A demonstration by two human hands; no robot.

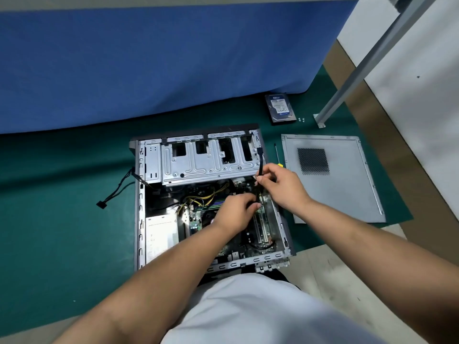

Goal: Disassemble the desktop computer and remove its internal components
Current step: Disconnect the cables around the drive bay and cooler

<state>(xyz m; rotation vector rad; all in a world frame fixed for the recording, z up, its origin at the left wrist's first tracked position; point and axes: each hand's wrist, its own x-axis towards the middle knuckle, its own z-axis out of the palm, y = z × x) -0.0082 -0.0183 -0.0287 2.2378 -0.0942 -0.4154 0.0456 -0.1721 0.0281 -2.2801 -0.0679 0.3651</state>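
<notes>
An open desktop case [139,214] lies on its side on a green mat, its motherboard [196,219] exposed. A silver drive cage [208,160] fills the far half and a power supply [161,234] sits at the near left. A flat black cable [260,160] rises from the board by the case's right wall. My right hand [280,187] pinches this cable near its middle. My left hand [236,212] grips its lower end just above the board. Where the cable meets the board is hidden by my fingers.
A removed hard drive [280,108] lies on the mat at the far right, with a few small screws [301,119] beside it. The grey side panel [332,180] lies right of the case, a yellow-handled screwdriver [277,155] between them. A black power cable [116,192] trails out left. A blue cloth [149,65] hangs behind.
</notes>
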